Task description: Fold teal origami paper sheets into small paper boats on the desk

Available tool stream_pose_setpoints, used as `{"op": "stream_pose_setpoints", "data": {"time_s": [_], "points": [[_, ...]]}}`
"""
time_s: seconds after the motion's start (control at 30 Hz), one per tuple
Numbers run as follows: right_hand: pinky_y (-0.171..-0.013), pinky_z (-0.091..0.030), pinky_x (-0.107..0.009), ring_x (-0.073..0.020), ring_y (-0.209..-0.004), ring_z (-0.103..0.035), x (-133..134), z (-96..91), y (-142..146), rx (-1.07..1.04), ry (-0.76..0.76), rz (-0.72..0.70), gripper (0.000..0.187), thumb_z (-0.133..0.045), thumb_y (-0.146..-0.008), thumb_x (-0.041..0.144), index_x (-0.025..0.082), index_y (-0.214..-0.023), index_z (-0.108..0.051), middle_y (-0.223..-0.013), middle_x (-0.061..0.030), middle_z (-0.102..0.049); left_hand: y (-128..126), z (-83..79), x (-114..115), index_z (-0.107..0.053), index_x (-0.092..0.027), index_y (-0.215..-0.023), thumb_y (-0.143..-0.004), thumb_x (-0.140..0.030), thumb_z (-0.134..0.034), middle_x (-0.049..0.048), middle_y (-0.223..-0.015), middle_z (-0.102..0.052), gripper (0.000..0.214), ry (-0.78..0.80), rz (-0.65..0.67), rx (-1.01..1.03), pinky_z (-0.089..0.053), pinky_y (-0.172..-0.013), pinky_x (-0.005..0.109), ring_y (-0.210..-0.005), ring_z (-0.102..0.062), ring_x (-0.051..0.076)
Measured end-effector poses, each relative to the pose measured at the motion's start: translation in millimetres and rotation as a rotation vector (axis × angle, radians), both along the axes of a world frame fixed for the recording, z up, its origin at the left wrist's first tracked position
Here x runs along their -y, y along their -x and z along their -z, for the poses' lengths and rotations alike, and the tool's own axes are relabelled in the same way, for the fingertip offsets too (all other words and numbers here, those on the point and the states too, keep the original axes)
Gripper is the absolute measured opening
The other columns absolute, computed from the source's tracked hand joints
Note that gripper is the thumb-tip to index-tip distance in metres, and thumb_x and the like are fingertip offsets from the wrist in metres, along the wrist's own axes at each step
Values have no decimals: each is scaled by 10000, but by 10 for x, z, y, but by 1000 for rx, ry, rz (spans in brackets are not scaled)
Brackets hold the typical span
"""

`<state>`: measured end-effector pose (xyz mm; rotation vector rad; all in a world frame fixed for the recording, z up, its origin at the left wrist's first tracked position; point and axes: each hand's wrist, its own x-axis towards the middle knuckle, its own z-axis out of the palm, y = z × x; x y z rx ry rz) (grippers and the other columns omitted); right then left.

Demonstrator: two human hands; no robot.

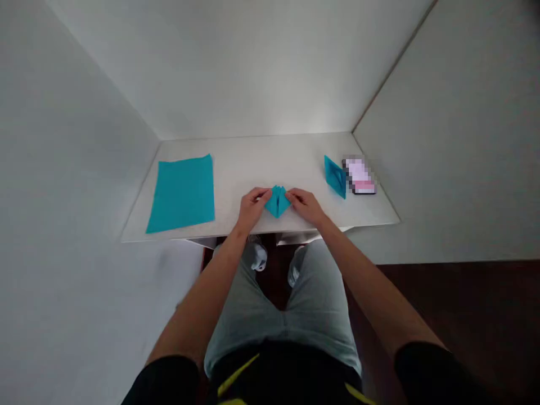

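A small folded piece of turquoise paper [277,201] lies near the front edge of the white table [261,163]. My left hand [252,207] pinches its left side with curled fingers. My right hand [304,205] pinches its right side the same way. The paper has a pointed shape with creases down the middle.
A flat sheet of turquoise paper [182,193] lies on the table's left part. A finished folded turquoise piece [335,176] stands at the right, next to a blurred-out phone-like object [359,176]. White walls close in the table on the left, back and right. My knees show below the table edge.
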<state>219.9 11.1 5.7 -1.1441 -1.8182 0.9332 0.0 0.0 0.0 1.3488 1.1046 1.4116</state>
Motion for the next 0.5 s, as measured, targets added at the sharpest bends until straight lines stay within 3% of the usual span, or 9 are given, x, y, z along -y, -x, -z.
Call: {"op": "stream_pose_setpoints", "data": {"time_s": [0.5], "points": [[-547, -460, -293, -151, -521, -541, -71, 156, -114, -295, 19, 290, 615, -641, -902, 862, 251, -944, -698, -587, 52, -554, 6, 224, -101, -746, -200, -1026, -808, -744, -818, 53, -955, -796, 590, 50, -152, 137, -656, -804, 345, -875, -753, 183]]}}
